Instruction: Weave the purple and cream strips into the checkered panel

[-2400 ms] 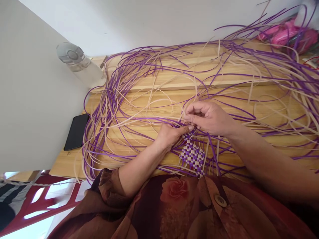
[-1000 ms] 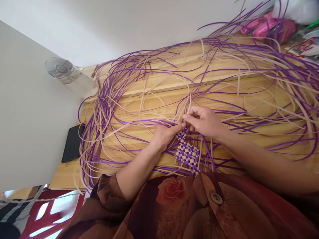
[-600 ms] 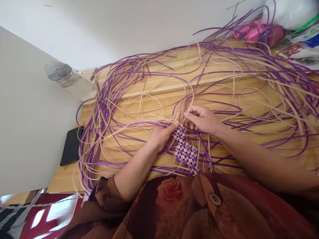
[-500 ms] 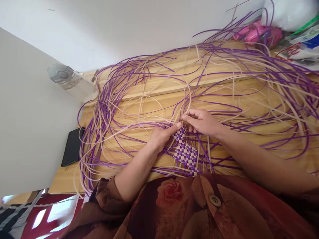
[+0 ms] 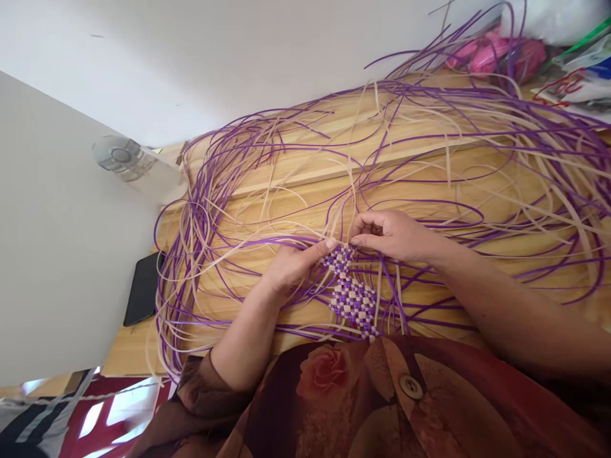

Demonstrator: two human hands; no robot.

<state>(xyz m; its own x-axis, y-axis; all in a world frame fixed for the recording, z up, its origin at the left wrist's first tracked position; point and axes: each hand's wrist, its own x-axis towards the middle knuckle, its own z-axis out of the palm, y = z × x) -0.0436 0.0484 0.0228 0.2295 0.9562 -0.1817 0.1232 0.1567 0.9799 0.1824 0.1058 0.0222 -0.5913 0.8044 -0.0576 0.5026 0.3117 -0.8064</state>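
A woven piece [image 5: 354, 299] of purple and cream strands lies on the wooden table in front of my body, narrow at its middle. My left hand [image 5: 296, 262] pinches its upper left edge, thumb on top and fingers underneath, mostly hidden. At the upper right edge, my right hand [image 5: 386, 236] is closed with thumb and forefinger together on a cream strand [image 5: 354, 191], right at the weave. Long loose purple and cream strands fan out from the piece to both sides and away from me.
Bundled strands [image 5: 193, 235] curve round the table's left side and back. A clear bottle [image 5: 138, 166] stands by the wall, and a black phone [image 5: 143, 289] lies at the left edge. Pink bundles [image 5: 491, 54] and plastic bags [image 5: 585, 76] sit at the back right.
My right hand has come down slightly towards the weave, its fingertips now at the edge. My left hand has shifted left, and the upper part of the weave has tilted left with it.
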